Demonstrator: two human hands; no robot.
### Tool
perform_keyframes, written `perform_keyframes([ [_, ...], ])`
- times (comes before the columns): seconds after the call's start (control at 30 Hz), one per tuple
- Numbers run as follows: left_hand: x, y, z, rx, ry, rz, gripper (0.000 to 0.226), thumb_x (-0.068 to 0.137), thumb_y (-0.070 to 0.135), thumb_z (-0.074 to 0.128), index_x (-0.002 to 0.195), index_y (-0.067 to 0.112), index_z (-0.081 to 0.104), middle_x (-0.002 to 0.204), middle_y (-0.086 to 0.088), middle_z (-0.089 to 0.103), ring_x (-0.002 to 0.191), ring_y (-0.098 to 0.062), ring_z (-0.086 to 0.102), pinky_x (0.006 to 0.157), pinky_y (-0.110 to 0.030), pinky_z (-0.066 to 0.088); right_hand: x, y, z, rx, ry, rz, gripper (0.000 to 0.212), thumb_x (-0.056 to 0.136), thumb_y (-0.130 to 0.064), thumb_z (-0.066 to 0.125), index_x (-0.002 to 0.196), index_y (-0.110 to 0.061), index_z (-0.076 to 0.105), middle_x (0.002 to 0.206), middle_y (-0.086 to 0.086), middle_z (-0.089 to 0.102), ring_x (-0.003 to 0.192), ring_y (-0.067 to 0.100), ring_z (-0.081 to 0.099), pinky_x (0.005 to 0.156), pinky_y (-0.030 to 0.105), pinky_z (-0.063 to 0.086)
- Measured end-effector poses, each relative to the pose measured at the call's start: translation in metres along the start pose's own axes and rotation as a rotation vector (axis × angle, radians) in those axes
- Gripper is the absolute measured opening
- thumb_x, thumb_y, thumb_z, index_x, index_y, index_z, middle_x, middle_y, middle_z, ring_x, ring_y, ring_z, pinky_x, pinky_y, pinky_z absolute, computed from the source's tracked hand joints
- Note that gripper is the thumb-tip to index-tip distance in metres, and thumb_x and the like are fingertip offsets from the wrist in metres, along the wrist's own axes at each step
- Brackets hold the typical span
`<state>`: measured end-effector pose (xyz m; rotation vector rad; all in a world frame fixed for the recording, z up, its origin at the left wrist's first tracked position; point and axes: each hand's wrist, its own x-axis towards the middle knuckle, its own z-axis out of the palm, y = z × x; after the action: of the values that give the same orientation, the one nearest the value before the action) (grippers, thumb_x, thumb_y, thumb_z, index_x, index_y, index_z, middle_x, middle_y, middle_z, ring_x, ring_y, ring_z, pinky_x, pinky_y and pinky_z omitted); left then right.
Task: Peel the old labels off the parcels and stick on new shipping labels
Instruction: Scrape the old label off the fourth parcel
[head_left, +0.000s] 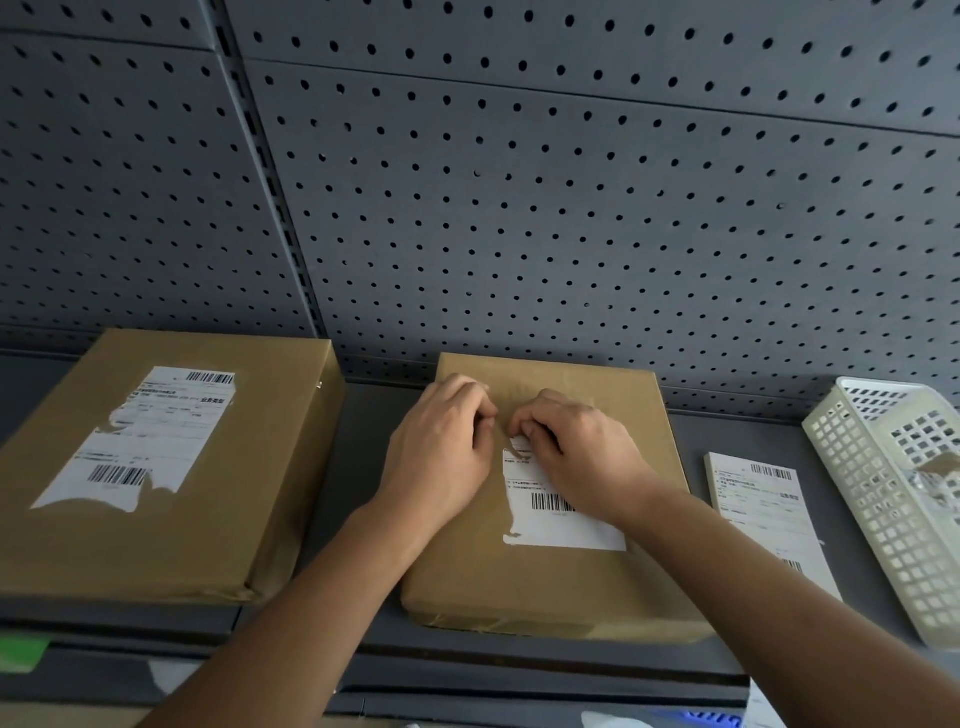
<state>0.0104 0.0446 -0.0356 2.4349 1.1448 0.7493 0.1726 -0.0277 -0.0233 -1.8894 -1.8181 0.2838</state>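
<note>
Both forearms (311, 597) are being reached in over the shelf (363, 467), where the middle parcel (545, 587) is lying flat between the left parcel (249, 493) and a stack of new labels (758, 499). Its old label (561, 525) is being picked at along the ragged top edge: the right grip (576, 447) is being clenched on that edge with curled fingers, while the left grip (441, 447) is being curled just beside it against the brown wrap, and whether anything is being pinched there cannot be told. Judging by the torn edge, the paper is probably being lifted in scraps. If it is being pulled too steeply, shreds could be left stuck or the wrap ripped, and an unsteadied parcel could be dragged toward the shelf's front.
</note>
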Motion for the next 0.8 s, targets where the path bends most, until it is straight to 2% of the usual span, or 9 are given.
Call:
perform_keyframes([
  [0.23, 0.0003, 0.0005, -0.0001, -0.009, 0.011, 0.006, 0.002, 0.094, 0.019, 0.060, 0.095, 0.021, 0.060, 0.114, 0.013, 0.058, 0.105, -0.008, 0.052, 0.075, -0.026, 0.047, -0.0022, 0.0033, -0.0013, 0.128, 0.014, 0.037, 0.020, 0.100, -0.014, 0.052, 0.096, -0.025, 0.069, 0.092, -0.022, 0.059, 0.081, 0.002, 0.056, 0.073, 0.031, 0.049],
  [0.37, -0.0002, 0.0004, -0.0006, -0.007, 0.010, 0.008, 0.003, 0.094, 0.019, 0.060, 0.095, 0.021, 0.059, 0.114, 0.013, 0.058, 0.104, -0.009, 0.052, 0.073, -0.027, 0.047, -0.0017, 0.0002, 0.0006, 0.070, 0.004, 0.018, 0.020, 0.100, -0.016, 0.053, 0.097, -0.028, 0.069, 0.097, -0.020, 0.061, 0.085, 0.005, 0.057, 0.073, 0.035, 0.052],
  [0.5, -0.0003, 0.0004, 0.0003, -0.004, 0.003, 0.008, 0.002, 0.094, 0.019, 0.059, 0.096, 0.021, 0.060, 0.115, 0.013, 0.058, 0.105, -0.008, 0.052, 0.073, -0.026, 0.046, -0.0003, 0.0007, -0.0011, 0.017, -0.035, 0.016, 0.022, 0.100, -0.015, 0.049, 0.095, -0.027, 0.067, 0.097, -0.021, 0.058, 0.089, 0.004, 0.055, 0.075, 0.033, 0.049],
  [0.67, -0.0001, 0.0001, 0.0004, -0.008, 0.016, 0.009, 0.003, 0.094, 0.019, 0.060, 0.095, 0.021, 0.059, 0.113, 0.013, 0.058, 0.103, -0.008, 0.052, 0.072, -0.024, 0.043, -0.0036, 0.0046, 0.0001, 0.104, 0.007, 0.005, 0.020, 0.100, -0.014, 0.051, 0.095, -0.025, 0.068, 0.091, -0.021, 0.057, 0.084, 0.000, 0.054, 0.075, 0.027, 0.046],
  [0.8, -0.0006, -0.0001, -0.0002, 0.004, 0.014, 0.012, 0.003, 0.094, 0.019, 0.060, 0.094, 0.021, 0.059, 0.113, 0.013, 0.058, 0.103, -0.008, 0.052, 0.072, -0.025, 0.044, -0.0014, -0.0004, 0.0021, 0.003, 0.018, -0.019, 0.020, 0.100, -0.014, 0.052, 0.098, -0.024, 0.069, 0.094, -0.022, 0.056, 0.088, 0.003, 0.053, 0.074, 0.026, 0.043],
])
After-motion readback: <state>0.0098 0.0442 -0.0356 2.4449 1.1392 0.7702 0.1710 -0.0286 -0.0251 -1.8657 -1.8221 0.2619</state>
